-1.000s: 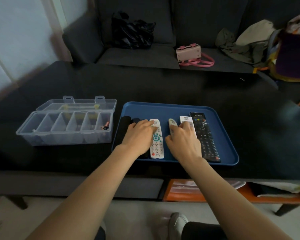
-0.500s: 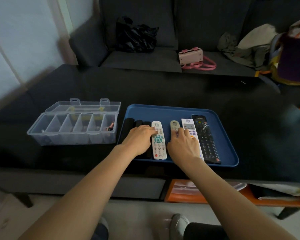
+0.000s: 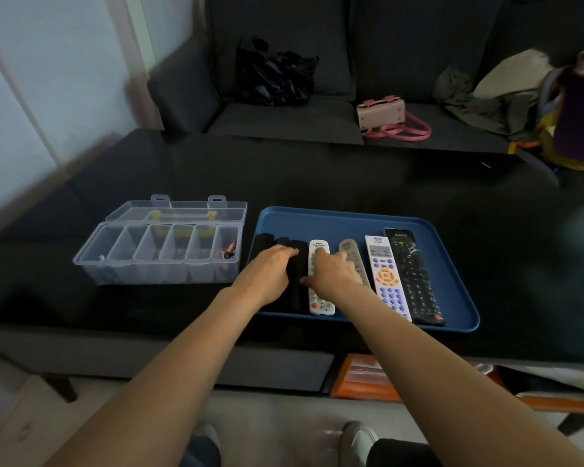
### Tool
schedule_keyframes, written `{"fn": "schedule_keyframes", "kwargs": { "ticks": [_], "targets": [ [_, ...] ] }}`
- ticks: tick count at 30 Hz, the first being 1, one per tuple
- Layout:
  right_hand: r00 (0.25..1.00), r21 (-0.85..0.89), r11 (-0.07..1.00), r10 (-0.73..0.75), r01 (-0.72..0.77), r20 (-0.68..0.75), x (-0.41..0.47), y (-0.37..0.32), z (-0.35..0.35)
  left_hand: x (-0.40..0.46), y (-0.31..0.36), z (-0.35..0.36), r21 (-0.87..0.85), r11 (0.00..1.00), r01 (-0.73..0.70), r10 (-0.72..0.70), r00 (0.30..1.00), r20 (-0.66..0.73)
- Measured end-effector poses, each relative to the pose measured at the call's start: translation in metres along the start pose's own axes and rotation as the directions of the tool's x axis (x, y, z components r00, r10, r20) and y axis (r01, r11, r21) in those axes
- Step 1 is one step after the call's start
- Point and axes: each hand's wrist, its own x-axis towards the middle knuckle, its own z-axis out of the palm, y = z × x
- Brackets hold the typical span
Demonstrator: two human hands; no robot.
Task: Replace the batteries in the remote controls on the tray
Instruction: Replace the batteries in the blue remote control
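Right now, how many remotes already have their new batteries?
None that I can see. All the remotes lie face up in the blue tray, and no battery cover shows. In hand: the left hand rests on the black remotes, while the right hand lies across the white remote. Left to do: open each one and swap batteries. The clear box sits open beside the tray.

Black remotes (image 3: 294, 264) half hidden — hands cover them
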Motion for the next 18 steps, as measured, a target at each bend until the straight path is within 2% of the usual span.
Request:
{"fn": "schedule_keyframes", "kwargs": {
  "ticks": [4, 6, 9, 10, 11, 13, 14, 15, 16, 18],
  "targets": [
    [1.0, 0.038, 0.999, 0.006, -0.006, -0.008, 0.005, -0.005, -0.004, 0.002, -0.002, 0.001, 0.097, 0.995, 0.021, -0.028, 0.997, 0.069],
    [0.999, 0.16, 0.987, -0.005, 0.012, -0.041, 0.003, -0.004, -0.009, 0.003, 0.0, 0.004, 0.178, 0.984, 0.014, -0.033, 0.994, 0.105],
    [0.994, 0.427, 0.904, 0.02, 0.029, -0.111, -0.002, 0.007, -0.016, 0.004, 0.002, 0.005, 0.145, 0.989, 0.043, -0.06, 0.991, 0.117],
    [0.992, 0.561, 0.828, 0.047, 0.027, -0.116, -0.003, 0.012, -0.018, 0.004, 0.002, 0.005, 0.116, 0.992, 0.053, -0.066, 0.991, 0.114],
    [0.993, 0.713, 0.701, 0.075, 0.011, -0.089, -0.005, 0.016, -0.021, 0.004, 0.002, 0.005, 0.083, 0.995, 0.059, -0.068, 0.992, 0.102],
    [0.995, 0.943, 0.324, 0.09, -0.073, 0.046, -0.011, 0.021, -0.025, 0.004, 0.001, 0.006, 0.015, 0.997, 0.07, -0.071, 0.996, 0.049],
    [0.994, 0.984, 0.147, 0.063, -0.1, 0.092, -0.014, 0.024, -0.028, 0.004, 0.0, 0.006, 0.001, 0.997, 0.074, -0.074, 0.997, 0.011],
    [0.993, 0.993, 0.025, 0.025, -0.118, 0.117, -0.016, 0.026, -0.03, 0.005, 0.0, 0.007, 0.003, 0.997, 0.08, -0.08, 0.997, -0.014],
    [0.992, 0.99, -0.052, -0.014, -0.129, 0.128, -0.018, 0.028, -0.031, 0.005, 0.0, 0.009, 0.019, 0.996, 0.089, -0.089, 0.996, -0.012],
    [0.987, 0.98, -0.136, -0.08, -0.146, 0.136, -0.02, 0.029, -0.032, 0.006, 0.0, 0.015, 0.102, 0.991, 0.082, -0.087, 0.995, 0.041]
  ]
}}
